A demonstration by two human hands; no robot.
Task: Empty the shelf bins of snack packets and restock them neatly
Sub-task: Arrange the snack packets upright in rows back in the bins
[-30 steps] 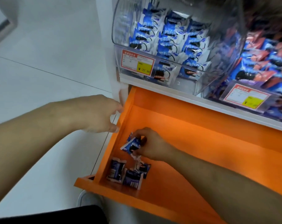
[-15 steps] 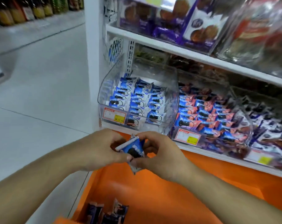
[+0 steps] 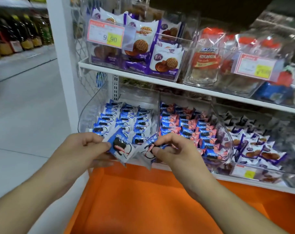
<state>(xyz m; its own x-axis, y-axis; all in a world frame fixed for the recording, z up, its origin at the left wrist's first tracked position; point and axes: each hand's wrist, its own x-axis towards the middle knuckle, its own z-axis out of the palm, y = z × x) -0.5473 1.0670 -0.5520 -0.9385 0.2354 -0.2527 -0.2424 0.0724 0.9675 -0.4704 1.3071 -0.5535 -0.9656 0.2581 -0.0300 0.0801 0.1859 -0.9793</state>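
Shop: price tags (image 3: 105,33) on clear snack bins (image 3: 174,60), bottle aisle (image 3: 20,34) behind.

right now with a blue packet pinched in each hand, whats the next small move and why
Probably slot the left hand's blue packet into the front of the clear bin straight ahead. That bin holds matching blue packets standing in neat rows, and both hands hover just before its front edge. The right hand pinches a second packet, which could follow.
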